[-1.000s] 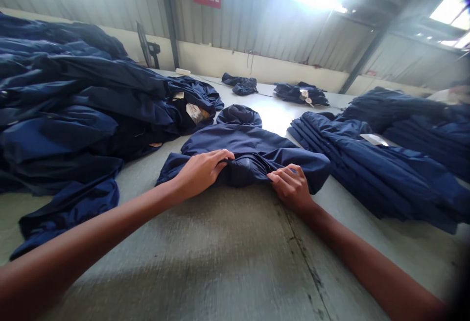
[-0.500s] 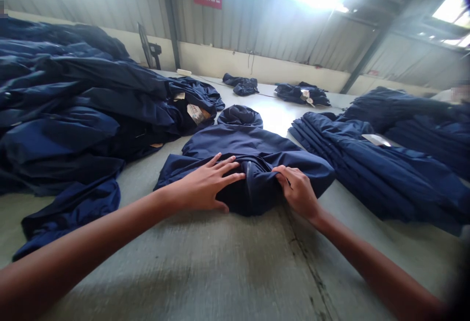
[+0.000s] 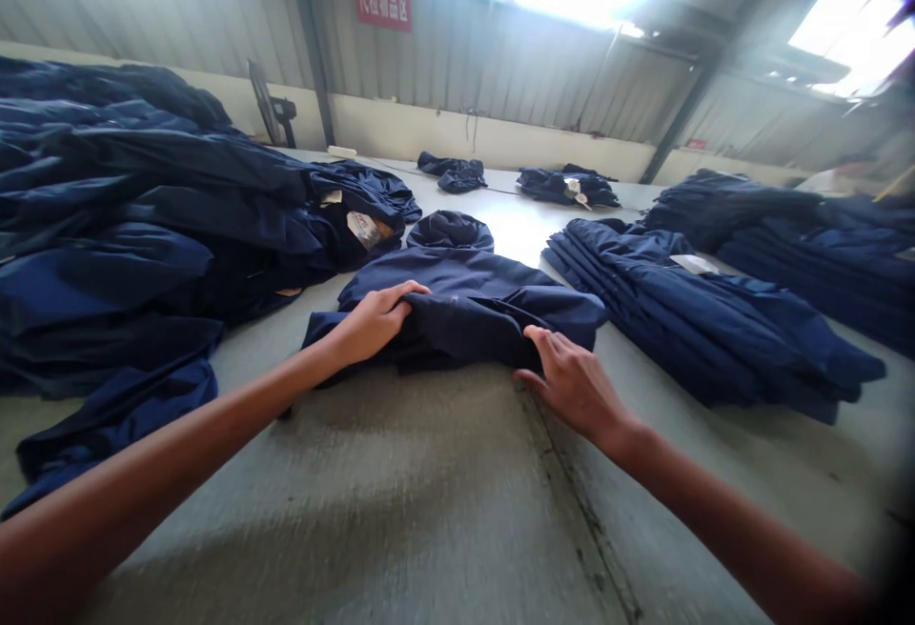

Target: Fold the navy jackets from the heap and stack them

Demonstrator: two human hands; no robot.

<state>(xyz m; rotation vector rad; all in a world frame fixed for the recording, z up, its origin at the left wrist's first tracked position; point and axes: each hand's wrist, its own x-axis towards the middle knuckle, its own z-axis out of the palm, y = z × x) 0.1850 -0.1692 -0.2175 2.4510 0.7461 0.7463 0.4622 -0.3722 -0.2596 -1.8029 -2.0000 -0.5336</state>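
Note:
A navy hooded jacket (image 3: pixel 464 306) lies folded over on the grey table (image 3: pixel 400 501), its hood (image 3: pixel 450 231) pointing away from me. My left hand (image 3: pixel 376 320) grips the folded fabric on the jacket's left side, fingers curled over it. My right hand (image 3: pixel 576 387) sits at the near edge of the jacket, fingers spread, their tips just against the cloth and holding nothing.
A large heap of navy jackets (image 3: pixel 143 215) with white tags fills the left side. A folded stack (image 3: pixel 701 320) lies to the right, with another behind it. Several small navy bundles (image 3: pixel 564 187) lie farther along the table. A blurred person (image 3: pixel 843 172) is at the far right.
My left hand has closed on the fabric and moved left. My right hand has let go and drawn back toward me. The jacket's near fold now lies flatter and lower.

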